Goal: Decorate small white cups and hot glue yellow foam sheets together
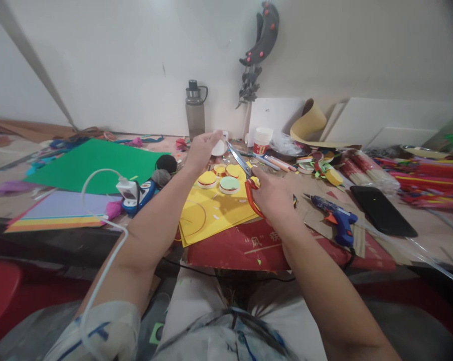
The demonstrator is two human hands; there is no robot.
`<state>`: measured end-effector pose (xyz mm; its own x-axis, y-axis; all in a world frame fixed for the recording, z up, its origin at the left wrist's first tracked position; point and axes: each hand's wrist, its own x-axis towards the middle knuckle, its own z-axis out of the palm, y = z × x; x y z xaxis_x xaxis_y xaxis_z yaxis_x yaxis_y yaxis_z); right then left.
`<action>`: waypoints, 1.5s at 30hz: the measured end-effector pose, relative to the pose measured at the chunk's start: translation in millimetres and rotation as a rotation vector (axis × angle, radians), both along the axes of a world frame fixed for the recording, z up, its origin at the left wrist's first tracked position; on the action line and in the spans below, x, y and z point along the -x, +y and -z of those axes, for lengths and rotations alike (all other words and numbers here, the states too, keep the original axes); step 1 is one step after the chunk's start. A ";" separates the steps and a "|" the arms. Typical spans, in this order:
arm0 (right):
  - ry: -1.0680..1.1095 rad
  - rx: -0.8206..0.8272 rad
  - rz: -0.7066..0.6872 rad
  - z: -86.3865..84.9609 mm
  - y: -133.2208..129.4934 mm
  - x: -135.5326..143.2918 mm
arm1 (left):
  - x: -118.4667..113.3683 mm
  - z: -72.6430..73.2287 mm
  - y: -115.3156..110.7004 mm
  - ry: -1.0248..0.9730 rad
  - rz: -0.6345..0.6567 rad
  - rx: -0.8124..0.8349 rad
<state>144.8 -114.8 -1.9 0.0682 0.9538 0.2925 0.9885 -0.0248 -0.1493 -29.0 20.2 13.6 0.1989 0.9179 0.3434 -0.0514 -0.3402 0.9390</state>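
Because the scissors (245,168) point so near to the left hand (205,149), the head view makes me think first of a cut finger, which a small slip could cause. This hand is narrow, its fingertips seeming to pinch a white round piece (219,149) at 12 o'clock of the yellow sheets (226,213); the right hand (273,193) is closed around the scissors' handles, between 1 and 2 o'clock. Whether the blades stand apart, I cannot tell. A white cable (121,244) crosses the left forearm (156,215), so a wide elbow movement might pull the white plug (128,189) between 9 and 10 o'clock. Counting now, I find one pair of scissors, one glue gun (341,220) at 3 o'clock, one phone (383,210) beyond it, one bottle (195,115) near 12 o'clock, one green sheet (102,165) and two yarn balls (166,163) at 10 o'clock. On the yellow sheets are four clear discs (230,185), three yellow and one green; a fifth piece (255,181) beside the right hand is partly hidden.
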 end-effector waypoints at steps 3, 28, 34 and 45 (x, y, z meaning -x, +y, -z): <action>-0.001 0.004 0.000 0.4 0.9 -0.3 | -0.9 1.0 0.4 -0.005 -0.010 -0.005; 0.110 -0.103 -0.037 15.2 10.9 -7.3 | -3.0 0.1 -0.7 0.004 -0.005 -0.026; 0.058 -0.061 -0.012 8.9 8.2 -5.7 | -3.2 -1.5 -3.3 0.006 -0.011 -0.026; 0.053 -0.044 -0.023 5.3 5.7 -5.8 | -2.0 -0.1 -1.5 0.003 -0.002 -0.009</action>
